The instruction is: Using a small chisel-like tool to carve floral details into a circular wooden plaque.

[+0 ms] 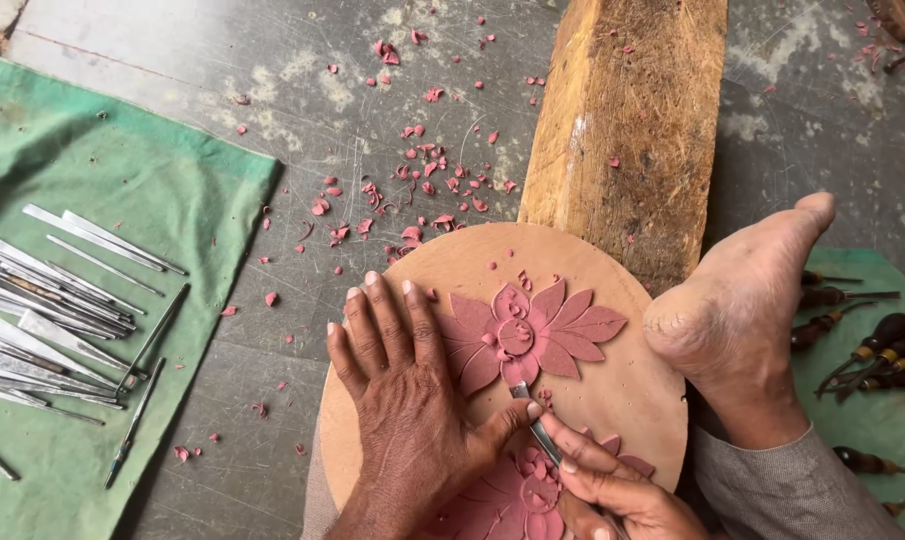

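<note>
From the head view, the left hand (403, 400) lies flat and spread on an oval wooden board (623, 400), grasping nothing, its thumb pressed against the blade of a small carving tool (535, 425). The right hand (613, 490) is clenched round that tool near its tip, the metal edge touching the lower petals of a carved flower (528, 335) on the board. A bare foot (743, 310) rests on the board's right edge. The board leans on a rough wooden beam (628, 120) over a scratched concrete floor (273, 130) strewn with reddish shavings (418, 170). The board looks stiff and fairly heavy, best held by its rim; the raised petals seem thin and likely to chip. Slim steel chisels (53, 310) lie on a green cloth (143, 180) at left, dark-handled tools (873, 350) at right
</note>
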